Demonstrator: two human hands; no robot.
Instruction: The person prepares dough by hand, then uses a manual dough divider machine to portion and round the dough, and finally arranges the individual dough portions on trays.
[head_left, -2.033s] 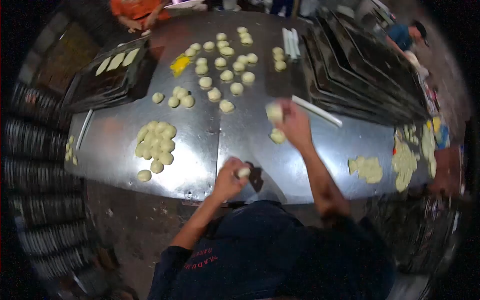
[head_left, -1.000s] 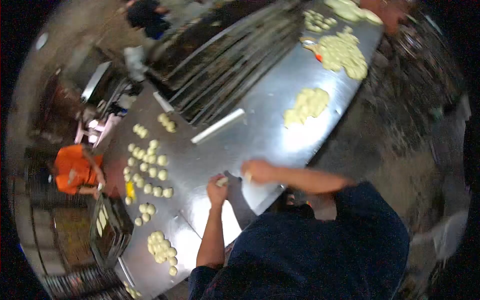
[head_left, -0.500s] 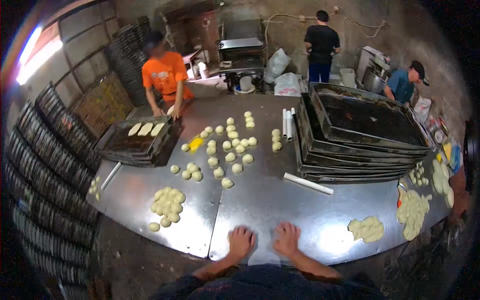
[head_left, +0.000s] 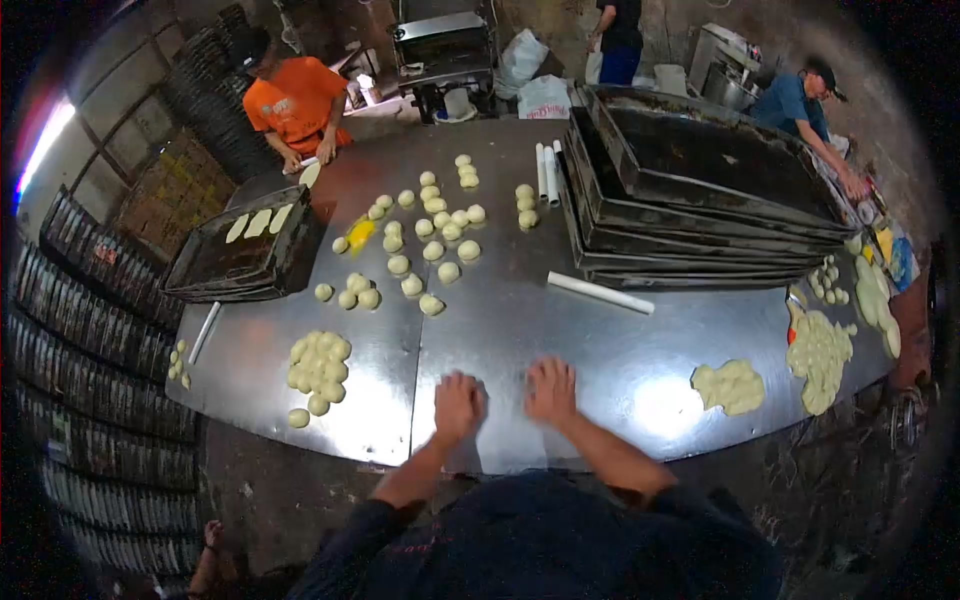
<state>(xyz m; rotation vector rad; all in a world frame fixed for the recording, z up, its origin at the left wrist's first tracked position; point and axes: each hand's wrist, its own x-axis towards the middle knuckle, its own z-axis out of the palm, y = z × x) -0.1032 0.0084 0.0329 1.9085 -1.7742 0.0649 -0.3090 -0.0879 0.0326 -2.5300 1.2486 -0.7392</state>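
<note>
My left hand (head_left: 459, 405) is palm down on the metal table (head_left: 490, 345), its fingers curled in. To its right, my right hand (head_left: 551, 390) is cupped the same way, apart from the left. Whatever lies under either palm is hidden. A heap of round dough balls (head_left: 320, 367) sits to the left of my left hand, with one loose ball (head_left: 298, 418) at its near side. A flat dough piece (head_left: 728, 388) lies to the right of my right hand. Ahead, many dough balls (head_left: 433, 251) are spread over the table.
A white rolling pin (head_left: 600, 293) lies ahead of my right hand, before stacked black trays (head_left: 720, 165). A larger dough slab (head_left: 820, 360) is at the right edge. At the far left, a person in orange (head_left: 297, 108) works beside a tray with flat dough pieces (head_left: 258, 223).
The view has tilted down, so the table sits higher in it. Both my hands remain cupped on the table. The person at the right has reached an arm toward the table's right end.
</note>
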